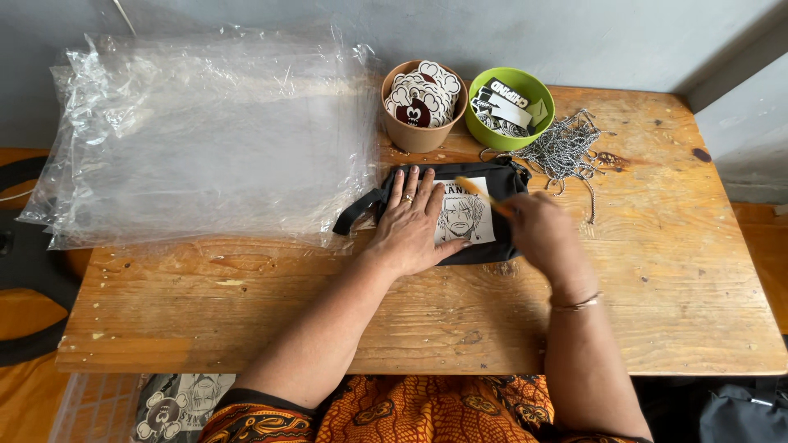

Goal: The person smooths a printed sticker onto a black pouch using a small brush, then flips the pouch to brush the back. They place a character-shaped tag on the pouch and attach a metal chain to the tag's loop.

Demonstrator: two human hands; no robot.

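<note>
At the middle of the wooden table, we find the black pouch lying flat under the left hand, fingers spread and unclenched. The right hand pinches a thin orange stick over the printed patch. We judge that a slipping tip could scuff that patch.

Small packing workshop: stacked clear plastic bags, sticker bowls (two), wooden worktable.
</note>
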